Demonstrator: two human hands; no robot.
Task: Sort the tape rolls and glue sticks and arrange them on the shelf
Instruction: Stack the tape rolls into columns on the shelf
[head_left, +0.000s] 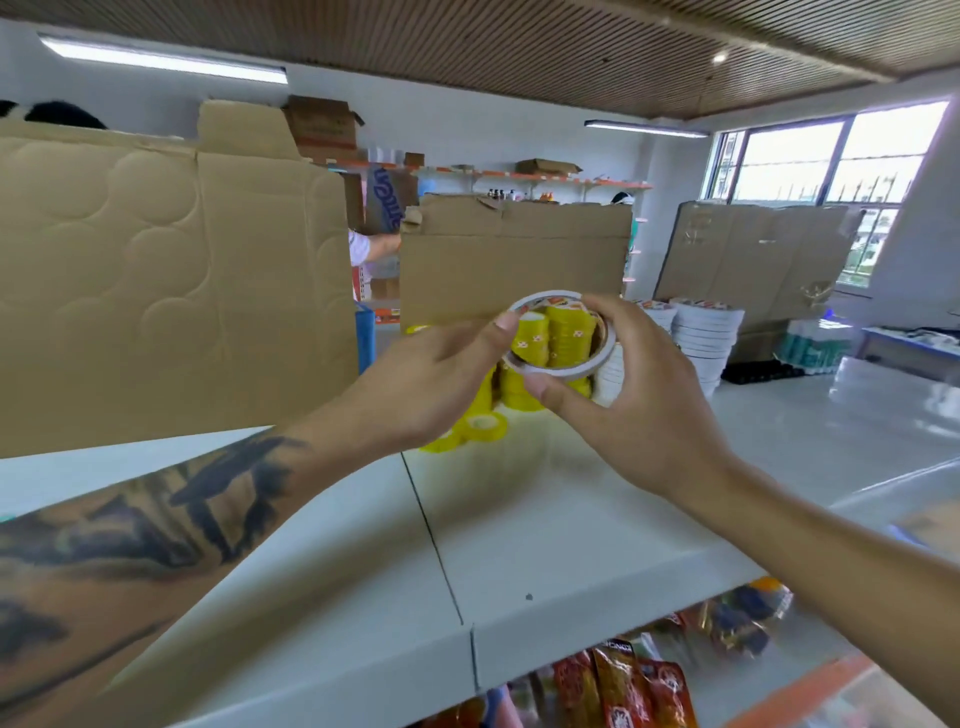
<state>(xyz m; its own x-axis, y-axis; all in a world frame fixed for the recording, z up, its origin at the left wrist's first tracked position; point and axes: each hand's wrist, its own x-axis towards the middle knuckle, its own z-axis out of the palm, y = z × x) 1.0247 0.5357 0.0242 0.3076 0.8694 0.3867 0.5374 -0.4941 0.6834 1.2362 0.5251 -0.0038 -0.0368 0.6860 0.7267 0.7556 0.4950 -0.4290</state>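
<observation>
A tall sheet of creased brown cardboard (156, 270), pressed with faint circle marks, stands along the back of the smooth white shelf top (519, 519) and runs out of view on the left. A second cardboard panel (514, 254) stands further right, with the yellow tape rolls in front of it. The stack of white tape rolls (704, 332), flat rings piled high, sits near the back right; its base is hidden by the right hand. The yellow tape rolls (483, 423) are glossy and heaped loosely, mostly covered by both hands. Below the shelf edge, shiny red snack packets (623, 686) are blurred and cut off. The left hand (441, 374) and right hand (639, 384) together pinch one thin white tape roll (563, 335) upright above the shelf, thumbs on its rim; yellow rolls show through its hole.
</observation>
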